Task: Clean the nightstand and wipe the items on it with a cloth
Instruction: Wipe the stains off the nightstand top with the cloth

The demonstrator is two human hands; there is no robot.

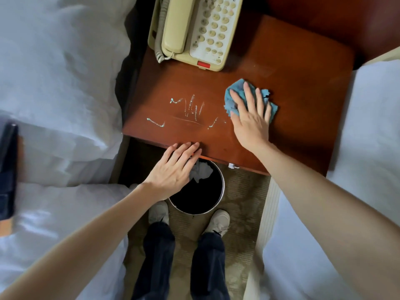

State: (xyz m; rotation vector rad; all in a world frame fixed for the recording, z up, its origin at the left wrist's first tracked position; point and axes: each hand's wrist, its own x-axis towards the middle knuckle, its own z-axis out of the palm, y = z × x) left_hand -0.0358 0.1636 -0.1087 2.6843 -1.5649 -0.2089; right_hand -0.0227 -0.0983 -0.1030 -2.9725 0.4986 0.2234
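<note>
The red-brown wooden nightstand (292,87) stands between two beds. My right hand (252,118) lies flat, fingers spread, pressing a crumpled blue cloth (233,92) onto its top, right of centre. Pale streaks of residue (192,109) mark the wood to the left of the cloth. My left hand (175,167) rests with its fingertips on the nightstand's front edge and holds nothing. A cream corded telephone (194,29) with a red button sits at the back of the top.
A round black waste bin (216,198) with crumpled white paper inside stands on the carpet under the front edge, by my shoes. White bedding (54,72) flanks the left side, another bed (368,137) the right. A dark object (8,165) lies at the far left.
</note>
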